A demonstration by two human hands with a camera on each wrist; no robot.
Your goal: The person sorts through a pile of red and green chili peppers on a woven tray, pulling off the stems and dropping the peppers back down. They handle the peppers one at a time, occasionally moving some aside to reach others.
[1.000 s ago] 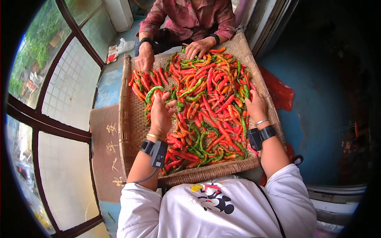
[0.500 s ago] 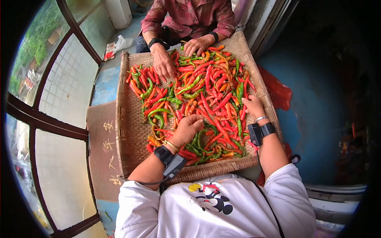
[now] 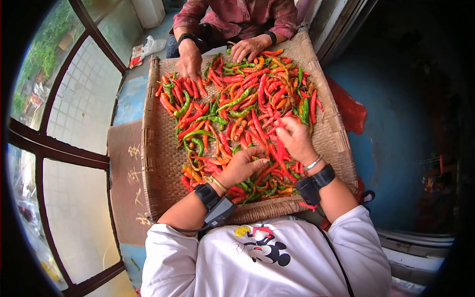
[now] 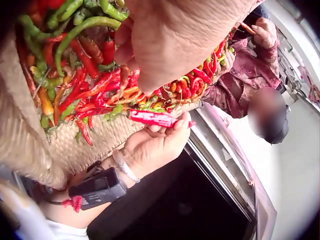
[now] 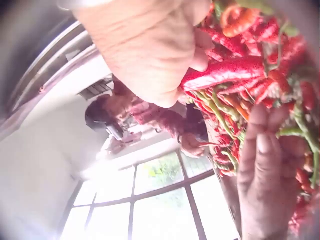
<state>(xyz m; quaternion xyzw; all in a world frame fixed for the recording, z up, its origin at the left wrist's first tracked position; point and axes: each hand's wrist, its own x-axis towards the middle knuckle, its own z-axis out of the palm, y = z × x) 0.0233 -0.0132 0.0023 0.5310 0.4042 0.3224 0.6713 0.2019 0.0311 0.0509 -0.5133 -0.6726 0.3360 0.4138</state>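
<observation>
Centre-right of the head view, over the flat woven straw tray (image 3: 158,148): right hand (image 3: 295,138) is closed round a long red chilli pepper (image 4: 152,118). The left wrist view shows it best. The chilli lies across the curled fingers (image 4: 172,137), with one end poking out past them. There could be more than one pod in that grip; I can't tell from the head view.

Handling, my read: light, thin-skinned, bendy rather than stiff, and waxy, so a bit slippery. It won't shatter, but I'd expect it to bruise or split if squeezed hard, and the stem probably snaps off easily. I'd take it mid-body or just below the stem end with a light pinch, not by the thin tip.

Left hand (image 3: 243,167) sits lower centre of frame, palm down on the loose heap of red, orange and green chillies (image 3: 237,94), with the forearm coming in from lower left. In the right wrist view its fingers (image 5: 260,150) are fairly straight and lie flat on the pods; I see nothing pinched in it. Right forearm comes in from lower right, hand over the pile, back of the hand toward the head camera.

The heap covers most of the tray; bare weave shows along the left edge. Upper centre: second person in a dark red patterned shirt (image 3: 232,17), their two hands (image 3: 190,62) on the far end of the pile. Grid-pane window (image 3: 74,114) fills the left of frame.
</observation>
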